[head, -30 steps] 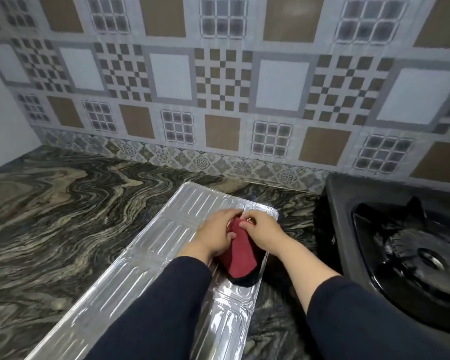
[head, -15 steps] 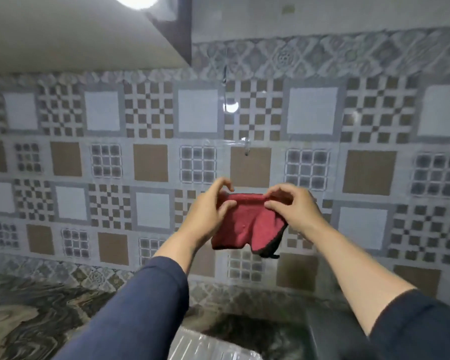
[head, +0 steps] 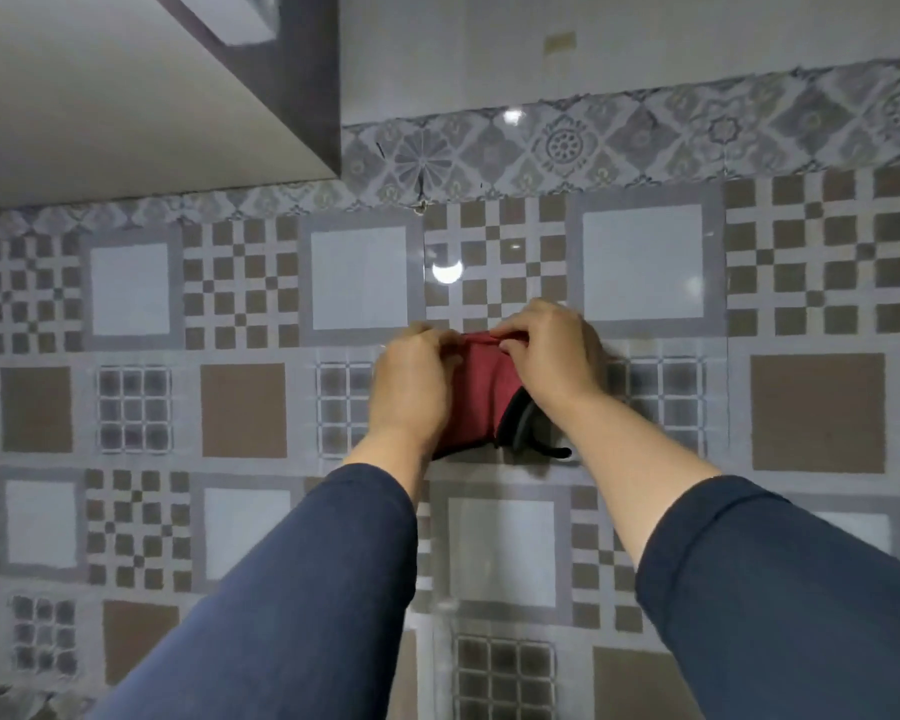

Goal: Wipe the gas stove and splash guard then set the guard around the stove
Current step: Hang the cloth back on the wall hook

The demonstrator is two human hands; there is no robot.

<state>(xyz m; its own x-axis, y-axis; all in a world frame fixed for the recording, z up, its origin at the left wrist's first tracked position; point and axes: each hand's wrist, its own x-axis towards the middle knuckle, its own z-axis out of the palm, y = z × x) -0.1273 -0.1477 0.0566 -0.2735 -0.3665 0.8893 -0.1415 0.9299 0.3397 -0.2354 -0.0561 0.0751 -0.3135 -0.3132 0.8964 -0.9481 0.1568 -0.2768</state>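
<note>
Holding a red cloth up against the patterned wall tiles with both hands.

The cloth hangs folded between the two hands, its top edge bunched at the fingertips and its dark grey trimmed lower corner drooping to the right, with a thin dark loop trailing beneath. The left hand is closed on the cloth's upper left edge, fingers curled over it; the right hand pinches the upper right edge, thumb and fingers together on the fabric. Both dark blue sleeves reach up from below. Open tiled wall spreads on every side of the cloth, while a cabinet underside juts out well above and left.
</note>
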